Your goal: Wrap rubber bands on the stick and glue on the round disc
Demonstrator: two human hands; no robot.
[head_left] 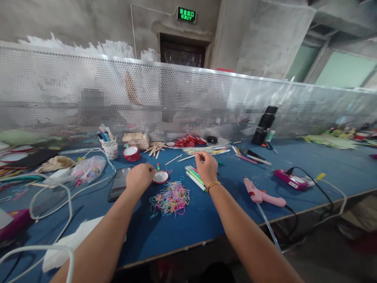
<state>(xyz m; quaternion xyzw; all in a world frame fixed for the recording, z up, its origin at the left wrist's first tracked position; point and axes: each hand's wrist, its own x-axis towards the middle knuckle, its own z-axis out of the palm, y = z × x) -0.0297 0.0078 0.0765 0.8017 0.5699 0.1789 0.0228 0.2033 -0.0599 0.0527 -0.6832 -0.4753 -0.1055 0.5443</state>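
Note:
My left hand (140, 177) is closed, its fingertips pinched together at the left side of a small round dish (160, 177) with a white inside and red rim. Whatever those fingers may hold is hidden. My right hand (207, 168) is raised with thumb and forefinger pinched. It hovers by several green, white and pink pens (195, 177); anything in the pinch is too small to name. Between my forearms lies a loose pile of small colourful loops (172, 198), like rubber bands. A pale thin stick (173, 159) rests behind the dish.
A pink glue gun (262, 193) and a purple device (291, 179) with cables lie right. Left are a phone (118, 184), white cables and a pen cup (110, 149). Wooden sticks (156, 148), red-rimmed dishes (190, 140) and a black bottle (264, 125) stand before a perforated metal screen (182, 102).

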